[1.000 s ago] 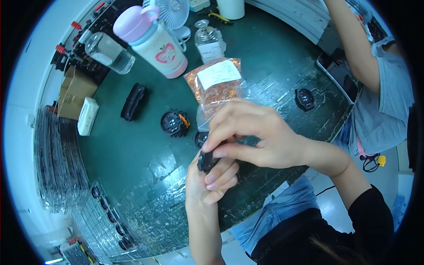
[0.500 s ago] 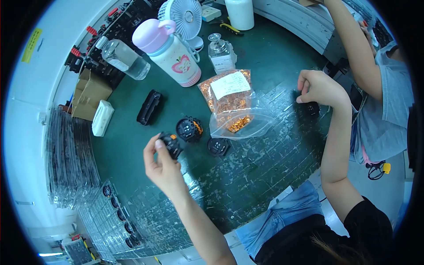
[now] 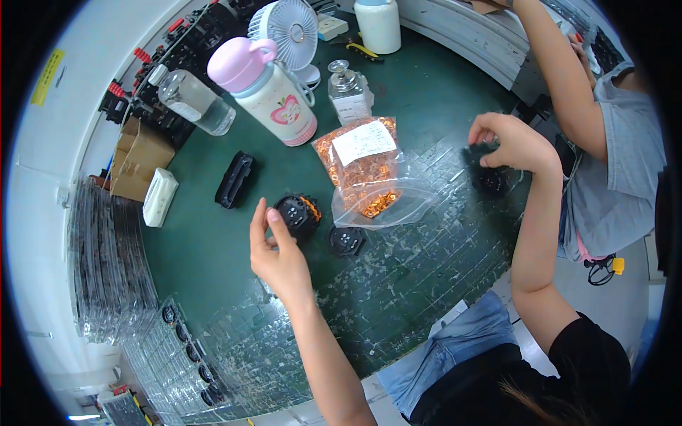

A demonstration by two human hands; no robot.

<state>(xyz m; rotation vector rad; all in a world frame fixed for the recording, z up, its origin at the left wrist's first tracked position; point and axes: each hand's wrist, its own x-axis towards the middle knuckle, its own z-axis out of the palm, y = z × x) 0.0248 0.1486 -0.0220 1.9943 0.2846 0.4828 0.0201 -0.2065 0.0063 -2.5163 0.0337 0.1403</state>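
My left hand (image 3: pixel 280 248) is beside a stack of black round plastic parts (image 3: pixel 298 215) with orange pieces along the rim. Its thumb and forefinger stand apart at the stack's left side, with nothing visible between them. Over at the right, my right hand (image 3: pixel 517 144) is curled, its fingertips pinching a dark, blurred black part (image 3: pixel 480 152). Under those fingers another black round part (image 3: pixel 492 183) lies on the green table. A single black round part (image 3: pixel 347 240) rests just right of the stack. Behind it lies an open clear bag of small orange pieces (image 3: pixel 381 204).
A black oblong tray (image 3: pixel 234 179), a white block (image 3: pixel 160 199) and a cardboard box (image 3: pixel 142 160) stand at left. Behind are a pink-lidded bottle (image 3: pixel 277 106), clear bottle, fan and glass dispenser (image 3: pixel 349 96). Stacked clear trays (image 3: pixel 110 263) line the left edge. Another person (image 3: pixel 625 142) sits at right.
The black part with orange has left my left hand, which has moved right, up against the stack. My right fingers have lifted a dark piece slightly. The view has shifted a little.
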